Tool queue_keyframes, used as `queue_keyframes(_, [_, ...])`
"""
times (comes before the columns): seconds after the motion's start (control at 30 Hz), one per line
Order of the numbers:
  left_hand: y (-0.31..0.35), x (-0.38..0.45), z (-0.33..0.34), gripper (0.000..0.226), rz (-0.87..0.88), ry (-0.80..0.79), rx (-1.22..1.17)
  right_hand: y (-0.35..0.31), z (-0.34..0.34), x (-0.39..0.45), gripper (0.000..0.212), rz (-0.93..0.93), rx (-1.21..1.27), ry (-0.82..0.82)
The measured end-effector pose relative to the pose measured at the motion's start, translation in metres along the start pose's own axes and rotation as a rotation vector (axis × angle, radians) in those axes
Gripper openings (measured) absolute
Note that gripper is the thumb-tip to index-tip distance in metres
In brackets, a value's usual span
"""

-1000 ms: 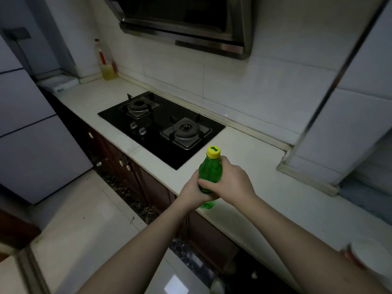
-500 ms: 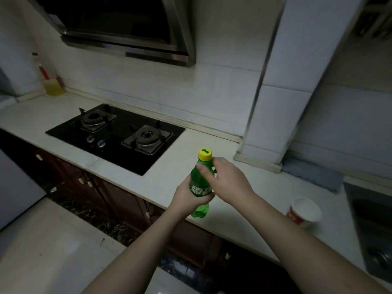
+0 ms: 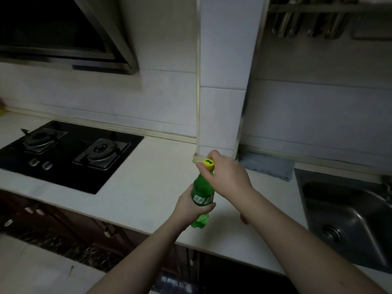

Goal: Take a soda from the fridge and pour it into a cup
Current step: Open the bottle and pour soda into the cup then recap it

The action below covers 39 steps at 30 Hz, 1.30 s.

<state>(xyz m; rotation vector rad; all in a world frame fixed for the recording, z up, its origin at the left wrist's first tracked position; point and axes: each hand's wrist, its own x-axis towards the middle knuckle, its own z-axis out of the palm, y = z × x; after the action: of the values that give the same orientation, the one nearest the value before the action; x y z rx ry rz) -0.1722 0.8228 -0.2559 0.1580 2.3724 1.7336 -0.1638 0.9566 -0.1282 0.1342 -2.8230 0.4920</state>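
A small green soda bottle (image 3: 201, 193) with a yellow cap (image 3: 208, 162) is held upright above the front of the white counter (image 3: 148, 187). My left hand (image 3: 187, 209) grips its lower body from the left. My right hand (image 3: 230, 179) comes from the right, its thumb and fingers curled round the cap. A red sliver of the paper cup (image 3: 244, 220) shows just under my right forearm; the rest of the cup is hidden.
A black two-burner gas hob (image 3: 70, 153) lies to the left under a range hood (image 3: 63, 32). A steel sink (image 3: 350, 213) is at the right, with a blue-grey cloth (image 3: 269, 166) behind it. Utensils hang on a rack (image 3: 318, 20) at the top right. Dark cabinets run below the counter.
The view has swung right along the counter, from fridge and hob to the sink. My right hand slid up from the bottle's shoulder to the cap. The cup went behind my forearm.
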Motion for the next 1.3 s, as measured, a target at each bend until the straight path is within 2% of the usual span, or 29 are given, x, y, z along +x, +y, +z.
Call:
queue_keyframes(0.2, [0.01,0.023,0.052,0.063,-0.021,-0.013,0.125,0.076,-0.02,0.002,0.05,0.045,-0.046,-0.059])
queue_keyframes(0.33, [0.016,0.03,0.079,0.061,-0.019,0.002,0.219,0.116,-0.023,0.004,0.057,0.027,-0.162,-0.093])
queue_keyframes(0.5, [0.02,0.034,0.101,0.053,-0.018,0.005,0.383,0.156,-0.015,0.009,0.072,0.116,-0.222,-0.239])
queue_keyframes(0.7, [0.022,0.036,0.11,0.056,-0.004,0.035,0.523,0.176,0.001,0.01,0.066,0.275,-0.087,-0.271])
queue_keyframes(1.1, [0.026,0.063,0.072,0.058,0.021,-0.175,0.555,0.165,0.007,0.027,0.057,0.057,0.175,-0.228])
queue_keyframes(1.3, [0.031,0.071,0.044,0.047,0.045,-0.406,0.502,0.16,-0.003,0.039,0.044,-0.296,0.14,-0.356])
